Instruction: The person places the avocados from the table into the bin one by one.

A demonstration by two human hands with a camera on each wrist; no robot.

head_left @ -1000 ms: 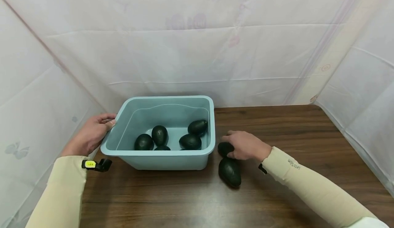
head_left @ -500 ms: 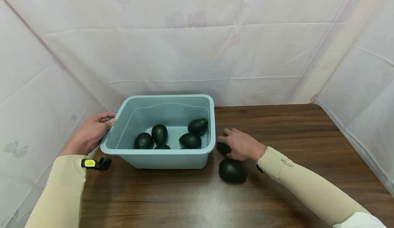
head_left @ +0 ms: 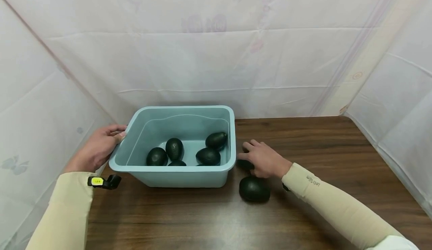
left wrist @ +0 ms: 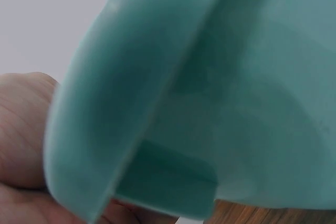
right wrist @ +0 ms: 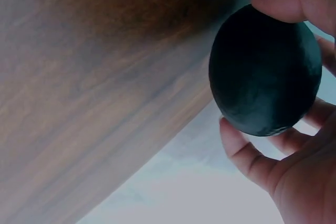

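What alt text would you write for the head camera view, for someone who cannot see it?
A person's right hand grips a dark avocado on a wooden table, beside a light blue tub of avocados whose left rim the left hand holds. Another avocado lies nearer the camera.

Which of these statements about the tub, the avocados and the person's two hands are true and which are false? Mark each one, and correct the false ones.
1. The left hand grips the rim of the light blue tub. True.
2. The right hand holds nothing. False: its fingers curl round a dark avocado, as the right wrist view shows.
3. A second avocado on the table lies beside the tub, near the right hand. True.
4. The tub has nothing in it. False: several dark avocados in the tub lie on its bottom.
5. The tub stands on a white plastic table. False: it stands on a dark wooden table.
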